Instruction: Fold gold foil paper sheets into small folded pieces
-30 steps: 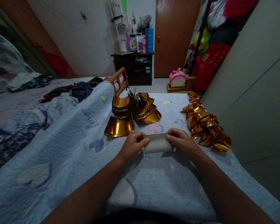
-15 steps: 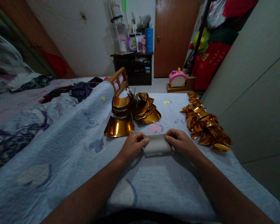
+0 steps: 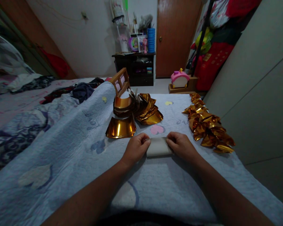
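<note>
Between my two hands a pale grey sheet of paper is held over the bedspread, its top edge rolled or folded. My left hand pinches its left end between thumb and fingers. The right end is pinched the same way by my right hand. Beyond my left hand lies a stack of shiny gold foil sheets, with more gold sheets fanned out behind it. To the right of my right hand is a row of folded gold foil pieces.
A light blue bedspread with heart prints lies under everything. A small wooden frame stands behind the foil stack. Past the bed's far edge are a pink toy and a dark cabinet. A pale cabinet panel rises on the right.
The paper's near edge has come in, so it looks flatter and shorter, and my hands have shifted slightly. Both hands keep their pinch; the gold foil has stayed in place.
</note>
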A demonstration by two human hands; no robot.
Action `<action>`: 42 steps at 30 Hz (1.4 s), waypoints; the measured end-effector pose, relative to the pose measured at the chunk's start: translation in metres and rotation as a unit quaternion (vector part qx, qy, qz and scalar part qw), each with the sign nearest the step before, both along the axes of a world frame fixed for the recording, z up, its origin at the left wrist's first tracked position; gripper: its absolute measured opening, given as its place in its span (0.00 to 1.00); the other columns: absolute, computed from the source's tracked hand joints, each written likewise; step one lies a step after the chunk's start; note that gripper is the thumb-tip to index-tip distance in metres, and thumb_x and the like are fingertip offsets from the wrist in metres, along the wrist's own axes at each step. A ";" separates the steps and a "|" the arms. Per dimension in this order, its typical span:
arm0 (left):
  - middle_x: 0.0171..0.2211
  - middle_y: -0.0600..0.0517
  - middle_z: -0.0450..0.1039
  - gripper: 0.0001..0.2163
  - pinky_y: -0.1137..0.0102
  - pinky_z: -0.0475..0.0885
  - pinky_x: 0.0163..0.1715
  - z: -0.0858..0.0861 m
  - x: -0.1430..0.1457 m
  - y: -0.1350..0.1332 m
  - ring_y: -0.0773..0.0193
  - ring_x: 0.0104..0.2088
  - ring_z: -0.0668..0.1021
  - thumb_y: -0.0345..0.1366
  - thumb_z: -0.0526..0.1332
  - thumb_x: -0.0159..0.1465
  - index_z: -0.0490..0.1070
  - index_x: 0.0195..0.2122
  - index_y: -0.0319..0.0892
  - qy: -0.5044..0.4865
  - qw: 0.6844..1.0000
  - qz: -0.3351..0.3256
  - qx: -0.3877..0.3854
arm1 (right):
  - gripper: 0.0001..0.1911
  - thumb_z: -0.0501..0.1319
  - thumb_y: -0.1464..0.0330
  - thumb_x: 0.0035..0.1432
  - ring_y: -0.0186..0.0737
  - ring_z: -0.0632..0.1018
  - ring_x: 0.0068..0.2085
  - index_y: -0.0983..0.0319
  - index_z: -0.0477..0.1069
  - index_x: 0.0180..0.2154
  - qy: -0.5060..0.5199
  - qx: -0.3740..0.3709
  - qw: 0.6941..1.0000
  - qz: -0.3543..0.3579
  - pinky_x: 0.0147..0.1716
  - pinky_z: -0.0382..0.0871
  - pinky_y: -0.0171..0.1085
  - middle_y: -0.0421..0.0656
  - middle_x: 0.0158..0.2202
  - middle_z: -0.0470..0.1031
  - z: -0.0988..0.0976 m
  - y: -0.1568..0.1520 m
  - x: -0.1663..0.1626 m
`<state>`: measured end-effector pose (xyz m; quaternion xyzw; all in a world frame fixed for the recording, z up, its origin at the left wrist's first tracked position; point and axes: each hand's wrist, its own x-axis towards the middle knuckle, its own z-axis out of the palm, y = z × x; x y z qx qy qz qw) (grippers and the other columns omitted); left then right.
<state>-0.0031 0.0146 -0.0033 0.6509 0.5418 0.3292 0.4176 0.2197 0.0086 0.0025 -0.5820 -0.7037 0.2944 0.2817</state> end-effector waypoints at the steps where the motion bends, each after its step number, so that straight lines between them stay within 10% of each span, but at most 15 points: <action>1: 0.25 0.55 0.69 0.06 0.71 0.61 0.29 0.001 0.001 -0.001 0.64 0.27 0.71 0.38 0.61 0.61 0.73 0.32 0.42 0.028 1.000 0.000 0.013 | 0.08 0.56 0.69 0.57 0.38 0.71 0.29 0.61 0.71 0.28 -0.025 0.009 1.000 -0.001 0.31 0.59 0.36 0.40 0.25 0.71 -0.001 0.000 -0.001; 15: 0.35 0.48 0.74 0.02 0.62 0.66 0.41 0.001 0.010 -0.002 0.54 0.38 0.75 0.31 0.60 0.65 0.71 0.35 0.42 0.318 0.935 -0.041 0.155 | 0.09 0.56 0.71 0.64 0.45 0.75 0.40 0.62 0.76 0.37 -0.229 0.011 0.973 -0.002 0.38 0.60 0.38 0.49 0.38 0.77 0.002 -0.001 -0.016; 20: 0.47 0.44 0.71 0.14 0.57 0.66 0.50 -0.003 0.009 -0.001 0.50 0.50 0.71 0.27 0.63 0.62 0.70 0.50 0.42 0.300 0.931 -0.014 0.208 | 0.07 0.58 0.72 0.64 0.46 0.75 0.41 0.63 0.71 0.43 -0.225 -0.005 0.974 -0.027 0.36 0.58 0.38 0.48 0.39 0.78 0.003 -0.002 -0.019; 27: 0.38 0.47 0.75 0.11 0.61 0.69 0.45 -0.004 0.007 0.004 0.55 0.42 0.74 0.25 0.55 0.67 0.77 0.39 0.43 0.248 0.938 -0.150 0.192 | 0.06 0.57 0.73 0.63 0.44 0.74 0.40 0.61 0.68 0.43 -0.217 0.004 0.976 -0.028 0.35 0.55 0.37 0.47 0.40 0.77 0.003 -0.003 -0.021; 35: 0.38 0.47 0.73 0.12 0.64 0.70 0.44 -0.009 0.003 0.004 0.57 0.41 0.75 0.25 0.55 0.66 0.77 0.41 0.42 0.218 0.945 -0.146 0.194 | 0.15 0.58 0.72 0.61 0.42 0.74 0.36 0.63 0.66 0.51 -0.144 0.007 0.989 -0.043 0.36 0.59 0.37 0.44 0.35 0.76 -0.005 -0.001 -0.015; 42: 0.39 0.46 0.73 0.08 0.63 0.70 0.45 -0.005 0.001 0.000 0.55 0.42 0.75 0.30 0.56 0.68 0.76 0.42 0.40 0.208 0.945 -0.157 0.199 | 0.11 0.60 0.59 0.59 0.39 0.70 0.28 0.60 0.67 0.33 -0.066 0.004 0.996 -0.053 0.28 0.56 0.36 0.40 0.26 0.71 0.001 0.000 0.002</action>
